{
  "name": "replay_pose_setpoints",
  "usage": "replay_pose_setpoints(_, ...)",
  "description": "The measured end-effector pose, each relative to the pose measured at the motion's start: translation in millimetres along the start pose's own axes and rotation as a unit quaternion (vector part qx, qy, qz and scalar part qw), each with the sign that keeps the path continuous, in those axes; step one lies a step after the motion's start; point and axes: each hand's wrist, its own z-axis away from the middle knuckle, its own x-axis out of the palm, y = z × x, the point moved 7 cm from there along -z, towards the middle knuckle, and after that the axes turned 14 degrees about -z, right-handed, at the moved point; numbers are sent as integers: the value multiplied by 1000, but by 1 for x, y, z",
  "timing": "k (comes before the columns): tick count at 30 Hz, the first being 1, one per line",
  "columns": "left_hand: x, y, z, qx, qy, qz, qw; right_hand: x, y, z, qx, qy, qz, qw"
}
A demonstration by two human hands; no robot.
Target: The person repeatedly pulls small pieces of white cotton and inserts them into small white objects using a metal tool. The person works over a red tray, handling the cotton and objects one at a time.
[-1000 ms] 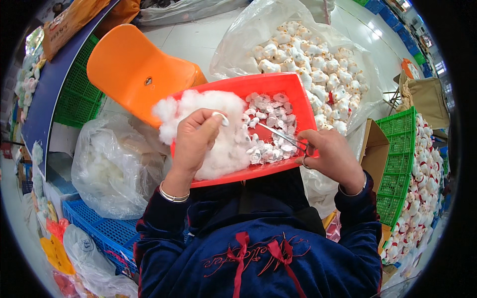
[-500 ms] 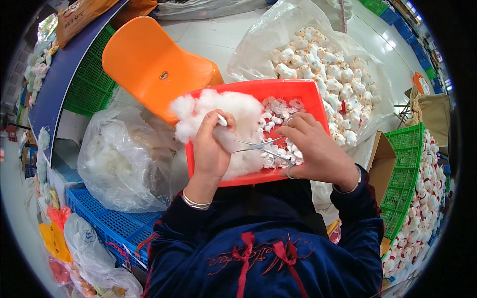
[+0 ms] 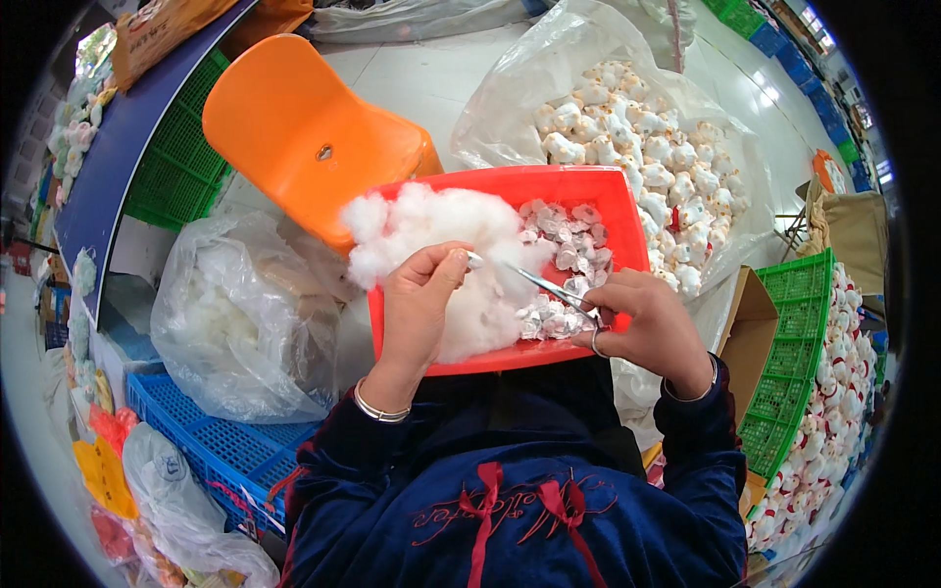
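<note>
My left hand [image 3: 416, 306] is closed, its thumb and fingers pinching a small white piece [image 3: 474, 260] above the stuffing. In my right hand [image 3: 649, 321] are scissor-handled forceps [image 3: 551, 287], their ring handles around my fingers and their narrow tips pointing at the white piece, a little apart from it. Both hands are over a red tray [image 3: 635, 220] in front of my body. White fluffy stuffing [image 3: 421, 227] fills the tray's left part and spills over its rim. Several small white and silvery pieces [image 3: 578, 245] lie in its right part.
An orange chair [image 3: 304, 137] stands beyond the tray. Far right, a clear plastic bag [image 3: 500, 108] holds many small white plush pieces [image 3: 676, 176]. At left are a bag of stuffing [image 3: 235, 314] and a blue crate [image 3: 221, 431]. A green crate [image 3: 794, 363] stands at right.
The forceps have closed from spread jaws and swung so their tips point toward my left hand. My left fingers have shifted from a loose curl to a fingertip pinch on the white piece.
</note>
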Motion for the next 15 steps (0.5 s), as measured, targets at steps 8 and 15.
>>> replay_pose_setpoints(8, 14, 14, 12, 34, -48, -95, 994, 7, -1, 3, 26, -28, 35, 999)
replay_pose_setpoints(15, 21, 19, 13, -9, -177, -145, 973, 9, -1, 2, 1, -90, 43, 995)
